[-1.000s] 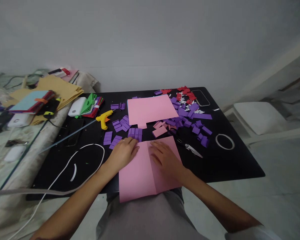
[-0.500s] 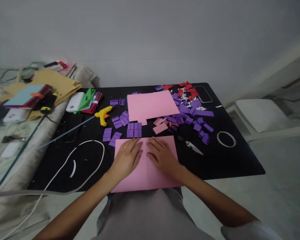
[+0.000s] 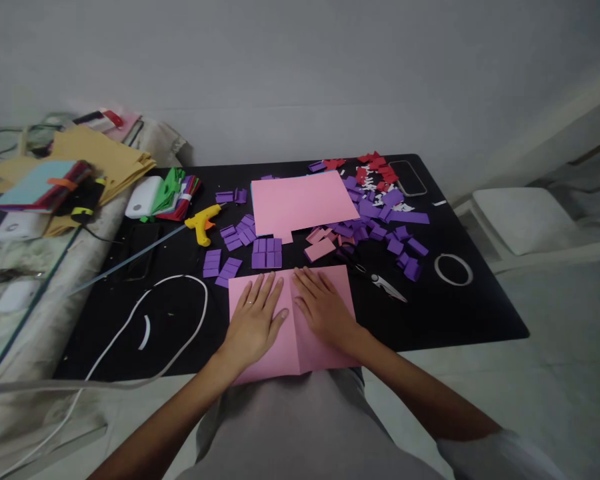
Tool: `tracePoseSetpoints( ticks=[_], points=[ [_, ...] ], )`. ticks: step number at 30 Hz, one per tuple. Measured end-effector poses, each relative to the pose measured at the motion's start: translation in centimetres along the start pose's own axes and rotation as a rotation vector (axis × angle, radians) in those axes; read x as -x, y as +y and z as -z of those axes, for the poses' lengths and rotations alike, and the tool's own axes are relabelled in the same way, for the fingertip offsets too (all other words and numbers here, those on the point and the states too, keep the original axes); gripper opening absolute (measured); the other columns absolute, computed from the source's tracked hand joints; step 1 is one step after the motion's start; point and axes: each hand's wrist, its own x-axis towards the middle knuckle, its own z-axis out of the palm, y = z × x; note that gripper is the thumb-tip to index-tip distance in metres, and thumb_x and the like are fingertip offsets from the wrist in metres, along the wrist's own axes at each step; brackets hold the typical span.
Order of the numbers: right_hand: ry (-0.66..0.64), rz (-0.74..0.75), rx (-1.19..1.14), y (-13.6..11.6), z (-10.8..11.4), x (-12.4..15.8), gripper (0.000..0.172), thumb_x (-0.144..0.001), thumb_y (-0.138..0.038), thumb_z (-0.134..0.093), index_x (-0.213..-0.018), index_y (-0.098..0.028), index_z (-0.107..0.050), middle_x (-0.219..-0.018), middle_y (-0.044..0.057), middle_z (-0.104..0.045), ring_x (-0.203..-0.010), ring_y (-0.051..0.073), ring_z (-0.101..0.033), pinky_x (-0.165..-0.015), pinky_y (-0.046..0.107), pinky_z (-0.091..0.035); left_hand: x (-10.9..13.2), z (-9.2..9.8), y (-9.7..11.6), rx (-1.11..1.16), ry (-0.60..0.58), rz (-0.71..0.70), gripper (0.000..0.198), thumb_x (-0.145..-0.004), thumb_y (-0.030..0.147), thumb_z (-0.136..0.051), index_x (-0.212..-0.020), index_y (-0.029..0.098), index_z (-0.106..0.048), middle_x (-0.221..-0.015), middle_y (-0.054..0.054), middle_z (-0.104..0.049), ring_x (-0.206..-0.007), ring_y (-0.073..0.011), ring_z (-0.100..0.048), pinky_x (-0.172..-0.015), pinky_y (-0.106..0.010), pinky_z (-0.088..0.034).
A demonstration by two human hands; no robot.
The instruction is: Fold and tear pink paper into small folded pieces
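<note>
A pink sheet of paper lies at the front edge of the black table, with a crease running down its middle. My left hand rests flat on its left half, fingers spread and a ring on one finger. On the right half lies my right hand, palm down with fingers stretched out and thumb apart. Just beyond the sheet are folded purple paper pieces. Scissors with dark handles lie right of the sheet. Another pink sheet lies farther back, on top of other paper.
A yellow glue gun with a long glue stick and a white cable lie left. Purple pieces, red scraps and a roll of tape are right. A cluttered glass surface adjoins the left side; a white stool stands right.
My left hand's fingers have spread wider and straightened on the sheet. The sheet's crease now stands out more, its lower edge slightly raised there. The view has shifted slightly.
</note>
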Motion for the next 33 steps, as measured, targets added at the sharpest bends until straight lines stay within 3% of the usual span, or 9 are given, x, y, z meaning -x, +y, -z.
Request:
tracePoseSetpoints(
  ticks=[16, 22, 26, 33],
  points=[
    [0.018, -0.017, -0.001, -0.2, -0.1, 0.1, 0.053, -0.111, -0.025, -0.037, -0.161, -0.010, -0.043, -0.167, 0.015, -0.045, -0.158, 0.028, -0.038, -0.131, 0.054, -0.029, -0.1, 0.0, 0.8, -0.002, 0.010, 0.049, 0.057, -0.108, 0.035, -0.045, -0.161, 0.015, -0.043, -0.168, -0.015, -0.043, -0.158, -0.0339, -0.038, -0.127, -0.055, -0.034],
    [0.048, 0.008, -0.028, 0.1, 1.0, -0.5, 0.051, -0.107, -0.022, -0.042, -0.156, -0.010, -0.050, -0.160, 0.016, -0.054, -0.150, 0.029, -0.046, -0.127, 0.052, -0.034, -1.2, 1.2, 0.3, 0.043, -0.006, 0.009, 0.058, -0.099, 0.035, -0.056, -0.151, 0.009, -0.055, -0.156, -0.021, -0.054, -0.144, -0.0400, -0.049, -0.120, -0.058, -0.040],
    [0.057, 0.003, -0.016, 0.2, 1.1, -1.2, 0.051, -0.104, -0.019, -0.045, -0.155, -0.013, -0.052, -0.152, 0.018, -0.060, -0.142, 0.032, -0.050, -0.121, 0.056, -0.038, -1.9, 1.6, -0.4, 0.078, -0.023, -0.017, 0.065, -0.094, 0.035, -0.060, -0.154, 0.010, -0.052, -0.149, -0.023, -0.056, -0.136, -0.0414, -0.052, -0.115, -0.060, -0.042],
    [0.064, -0.035, 0.010, -0.4, 0.4, -1.0, 0.054, -0.103, -0.016, -0.042, -0.157, -0.011, -0.049, -0.156, 0.016, -0.056, -0.145, 0.032, -0.046, -0.124, 0.054, -0.033, -1.3, 0.3, -0.2, 0.047, 0.012, -0.003, 0.061, -0.104, 0.039, -0.048, -0.158, 0.010, -0.046, -0.155, -0.022, -0.052, -0.141, -0.0406, -0.047, -0.119, -0.059, -0.040]
  ],
)
